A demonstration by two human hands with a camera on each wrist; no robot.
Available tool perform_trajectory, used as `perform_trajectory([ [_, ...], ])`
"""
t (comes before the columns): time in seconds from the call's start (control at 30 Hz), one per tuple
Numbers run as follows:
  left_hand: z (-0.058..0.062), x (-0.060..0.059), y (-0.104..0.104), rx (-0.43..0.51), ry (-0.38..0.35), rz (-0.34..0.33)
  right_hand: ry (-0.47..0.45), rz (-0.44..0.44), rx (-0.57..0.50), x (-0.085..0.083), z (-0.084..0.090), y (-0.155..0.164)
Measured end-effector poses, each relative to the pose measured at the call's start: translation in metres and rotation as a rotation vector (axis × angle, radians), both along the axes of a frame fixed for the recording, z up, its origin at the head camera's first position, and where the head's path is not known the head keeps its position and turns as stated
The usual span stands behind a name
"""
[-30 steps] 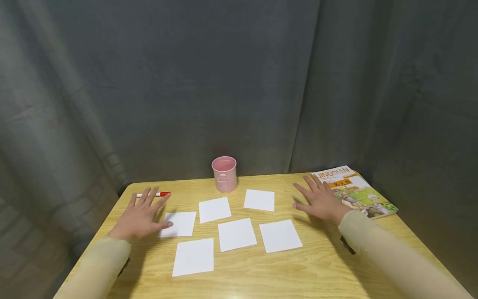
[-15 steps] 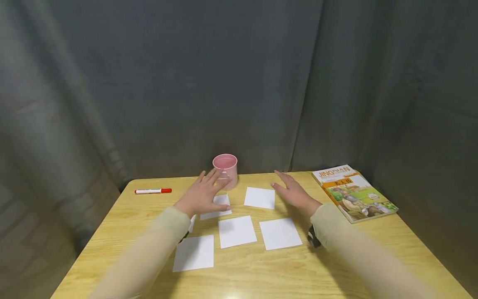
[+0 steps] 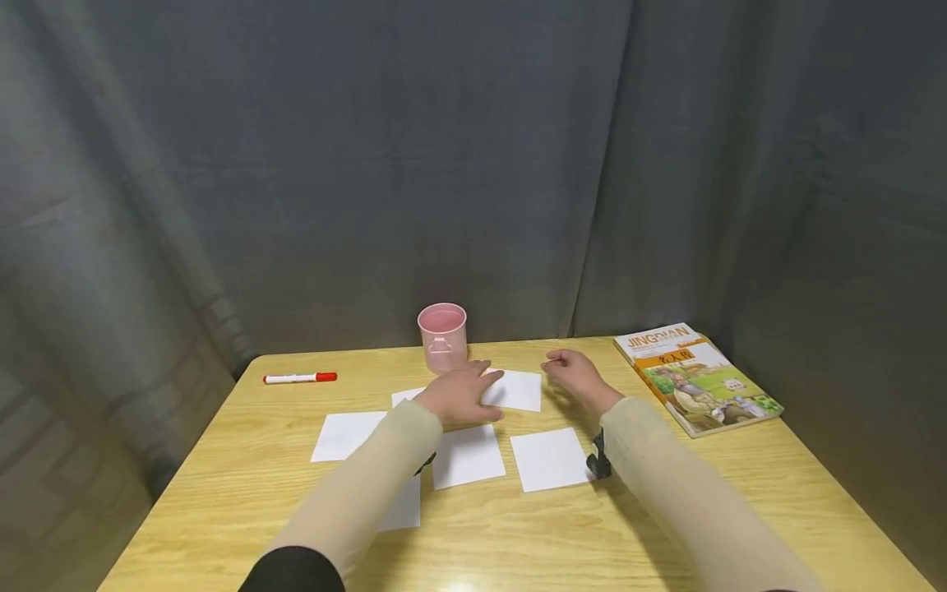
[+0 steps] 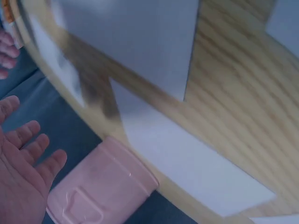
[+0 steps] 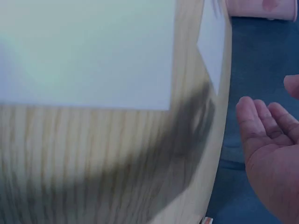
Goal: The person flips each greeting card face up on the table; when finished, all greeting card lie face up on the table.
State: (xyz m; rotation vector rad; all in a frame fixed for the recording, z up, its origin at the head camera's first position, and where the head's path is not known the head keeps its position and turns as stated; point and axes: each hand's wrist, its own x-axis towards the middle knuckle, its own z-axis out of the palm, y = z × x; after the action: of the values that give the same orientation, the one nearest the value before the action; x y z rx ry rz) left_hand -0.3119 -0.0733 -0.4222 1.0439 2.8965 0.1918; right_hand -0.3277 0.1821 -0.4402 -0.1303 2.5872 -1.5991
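Observation:
My left hand [image 3: 473, 385] lies flat with straight fingers on the left edge of a white paper square [image 3: 518, 391], just in front of the pink cup [image 3: 442, 337]. My right hand [image 3: 565, 368] hovers at that square's right edge with fingers loosely curled and nothing in it. The left wrist view shows my open left palm [image 4: 23, 177] beside the pink cup [image 4: 98, 193] and white squares [image 4: 187, 168]. In the right wrist view my right hand [image 5: 268, 140] is relaxed and empty above the table, next to a white square [image 5: 88, 51].
Several more white squares lie on the wooden table [image 3: 666, 510], such as those at left [image 3: 346, 434], centre [image 3: 468, 456] and right [image 3: 551, 459]. A red marker [image 3: 299, 377] lies at the back left, a book [image 3: 695, 376] at the back right. A grey curtain hangs behind.
Both hands came in from the table's sides toward the middle. The left hand passed the pink cup and settled on the far square; the right hand drew near its right edge and curled.

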Motion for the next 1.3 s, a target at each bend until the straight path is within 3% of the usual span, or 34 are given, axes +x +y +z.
perform_trajectory([
  [0.13, -0.01, -0.005, 0.013, -0.032, -0.035, 0.03, 0.009, -0.014, 0.08, -0.003, -0.005, 0.003],
  [0.23, -0.016, -0.007, 0.021, -0.066, -0.118, 0.057, -0.028, -0.049, 0.105, -0.003, -0.009, 0.003],
  [0.33, -0.018, -0.004, 0.027, -0.111, -0.223, 0.09, -0.065, -0.078, 0.124, -0.003, -0.013, 0.001],
  [0.43, -0.021, 0.002, 0.031, -0.143, -0.274, 0.11, -0.11, -0.093, 0.119, -0.001, -0.015, -0.002],
  [0.63, -0.026, 0.006, 0.036, -0.133, -0.223, 0.095, -0.154, -0.103, 0.108, -0.004, -0.011, -0.005],
  [0.87, -0.027, 0.006, 0.041, -0.108, -0.216, 0.131, -0.221, -0.08, 0.013, -0.009, -0.007, -0.014],
  [1.13, -0.023, 0.009, 0.041, -0.082, -0.211, 0.147, -0.289, -0.189, -0.185, -0.009, -0.007, -0.022],
  [1.3, -0.023, 0.008, 0.038, -0.06, -0.233, 0.127, -0.282, -0.233, -0.159, -0.008, -0.017, -0.023],
])
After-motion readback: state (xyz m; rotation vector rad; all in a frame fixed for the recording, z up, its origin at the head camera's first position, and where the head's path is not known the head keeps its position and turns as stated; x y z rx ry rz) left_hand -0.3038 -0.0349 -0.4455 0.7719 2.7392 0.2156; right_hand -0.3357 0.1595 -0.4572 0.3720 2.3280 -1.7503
